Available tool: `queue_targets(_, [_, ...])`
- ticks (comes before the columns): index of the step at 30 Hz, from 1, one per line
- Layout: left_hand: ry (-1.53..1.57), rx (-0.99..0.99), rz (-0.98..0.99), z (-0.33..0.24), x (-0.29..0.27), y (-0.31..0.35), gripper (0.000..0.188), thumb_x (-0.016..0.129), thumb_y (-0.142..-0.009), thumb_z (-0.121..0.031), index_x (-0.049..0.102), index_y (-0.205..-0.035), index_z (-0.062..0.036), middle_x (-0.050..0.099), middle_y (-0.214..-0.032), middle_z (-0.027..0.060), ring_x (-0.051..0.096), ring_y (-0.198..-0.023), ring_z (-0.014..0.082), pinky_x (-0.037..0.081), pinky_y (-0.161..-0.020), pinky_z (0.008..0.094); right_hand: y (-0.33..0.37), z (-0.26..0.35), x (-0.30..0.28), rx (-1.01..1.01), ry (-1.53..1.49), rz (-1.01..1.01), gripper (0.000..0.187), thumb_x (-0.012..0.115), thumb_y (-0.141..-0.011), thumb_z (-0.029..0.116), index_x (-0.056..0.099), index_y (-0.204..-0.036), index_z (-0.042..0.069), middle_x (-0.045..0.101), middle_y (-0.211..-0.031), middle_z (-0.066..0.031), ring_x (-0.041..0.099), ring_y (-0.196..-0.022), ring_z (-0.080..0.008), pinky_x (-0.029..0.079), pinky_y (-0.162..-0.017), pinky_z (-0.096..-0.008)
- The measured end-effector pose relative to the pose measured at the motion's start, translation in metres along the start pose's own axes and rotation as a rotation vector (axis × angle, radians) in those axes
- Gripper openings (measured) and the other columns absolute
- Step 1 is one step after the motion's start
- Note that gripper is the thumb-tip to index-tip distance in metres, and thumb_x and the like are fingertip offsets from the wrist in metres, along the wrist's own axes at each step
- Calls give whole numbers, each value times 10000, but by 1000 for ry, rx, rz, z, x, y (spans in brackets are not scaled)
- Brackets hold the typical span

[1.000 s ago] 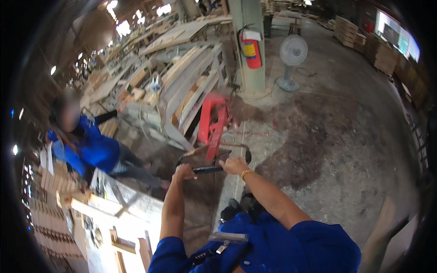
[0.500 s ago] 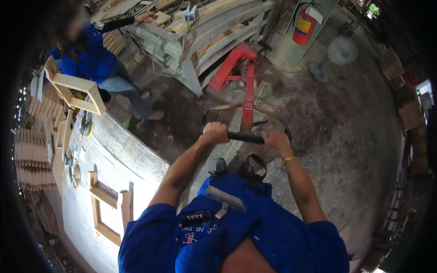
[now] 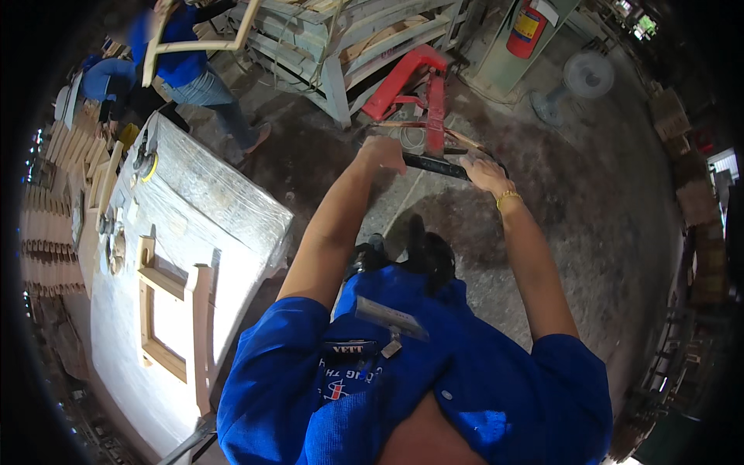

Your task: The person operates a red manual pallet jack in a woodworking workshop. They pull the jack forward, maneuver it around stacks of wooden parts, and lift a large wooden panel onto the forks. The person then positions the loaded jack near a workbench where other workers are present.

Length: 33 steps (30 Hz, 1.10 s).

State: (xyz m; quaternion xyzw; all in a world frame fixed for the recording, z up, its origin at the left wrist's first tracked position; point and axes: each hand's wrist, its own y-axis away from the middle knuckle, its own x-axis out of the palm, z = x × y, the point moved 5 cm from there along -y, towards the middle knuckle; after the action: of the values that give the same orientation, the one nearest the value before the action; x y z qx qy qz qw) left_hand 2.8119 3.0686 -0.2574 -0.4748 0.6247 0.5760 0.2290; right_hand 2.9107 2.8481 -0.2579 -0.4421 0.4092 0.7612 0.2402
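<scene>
Both my arms stretch forward to the black crossbar (image 3: 436,165) of a red pallet jack (image 3: 435,116). My left hand (image 3: 381,153) is wrapped round the bar's left end. Round its right part my right hand (image 3: 486,174) is closed, with a gold bracelet (image 3: 508,195) at the wrist. The jack's red shaft runs from the bar toward its base, beside a big stack of wooden frames (image 3: 333,85). Copper-coloured curved rods show just behind the bar.
On my left stands a plastic-covered table (image 3: 232,194) bearing a wooden frame (image 3: 167,283) and a sander (image 3: 145,164). Beyond it, a co-worker in blue (image 3: 182,58) carries another wooden frame (image 3: 198,48). A fire extinguisher (image 3: 527,32) and a fan (image 3: 587,75) are at the far right.
My hands and the crossbar have moved farther forward, toward the jack's base, and my arms reach out more. The co-worker has lifted the wooden frame off the table's far end.
</scene>
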Motion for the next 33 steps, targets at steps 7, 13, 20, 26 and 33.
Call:
queue_targets(7, [-108,-17,-354,-24,32,15,473,708,-610,-446,709,-912,-83,687,-959,88,663,-876,260,520,-777,390,35,-11,15,3,140,-240,663,257,-926,509,612,-1115,-18,580,-1161,-238,532,-1128,-366,385,-978,-443])
queue_targets(13, [-69,-1,-345,-28,91,23,496,696,-585,-439,711,-908,-62,676,-970,163,652,-943,275,518,-815,361,55,-26,64,67,73,-149,650,236,-916,481,556,-1216,2,512,-1270,-231,460,-1212,-372,337,-1020,-458])
queue_targets(20, [-44,-24,-161,-31,53,36,472,691,-591,-410,710,-921,-73,668,-983,185,646,-955,307,515,-817,389,61,-12,19,4,98,-102,636,269,-917,473,640,-1016,-35,577,-1077,-300,540,-1056,-431,383,-954,-477])
queue_targets(26, [-22,42,-132,-5,14,30,371,668,-629,-330,717,-898,-80,678,-954,167,654,-932,310,518,-788,381,43,6,-2,-58,99,-38,642,266,-936,461,657,-834,-37,616,-874,-288,599,-852,-442,451,-790,-506])
queue_targets(33, [-27,60,-144,8,12,41,341,627,-640,-287,716,-892,-74,677,-954,170,655,-934,297,522,-773,373,53,27,7,-27,200,-105,616,267,-944,449,644,-879,-34,616,-897,-285,600,-827,-445,461,-785,-509])
